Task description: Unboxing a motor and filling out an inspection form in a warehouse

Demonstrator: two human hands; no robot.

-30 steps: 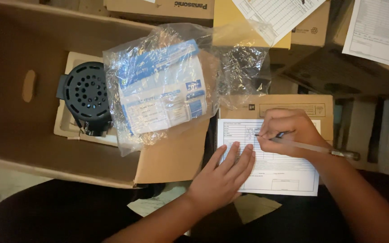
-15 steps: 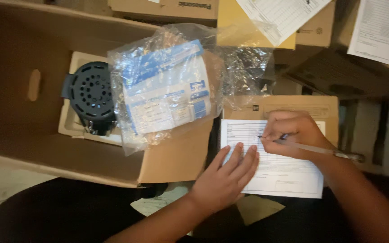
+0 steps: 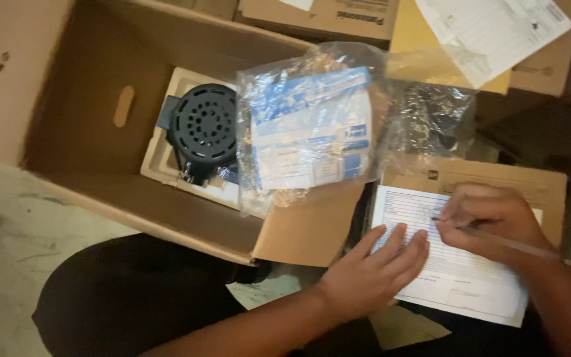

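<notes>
Form-filling step: right hand [image 3: 494, 218], fingers clenched on a pen [image 3: 517, 246], writes on the paper form [image 3: 457, 277] at lower right; left hand [image 3: 371, 274], fingers released, lies flat pinning it. Continuing calls for steady paper.

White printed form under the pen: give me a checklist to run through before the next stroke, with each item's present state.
1. White printed form lies flat on the brown cardboard flap: ok.
2. Left hand rests flat on the form's left edge: ok.
3. Right hand grips the slim clear pen, tip on the paper: ok.
4. Ink is flowing: cannot tell.
5. Crinkled clear plastic bag of blue and white leaflets is off the form: ok, it lies on the open brown cardboard box.
6. Round black perforated part is seated in its pale tray: ok.
</notes>
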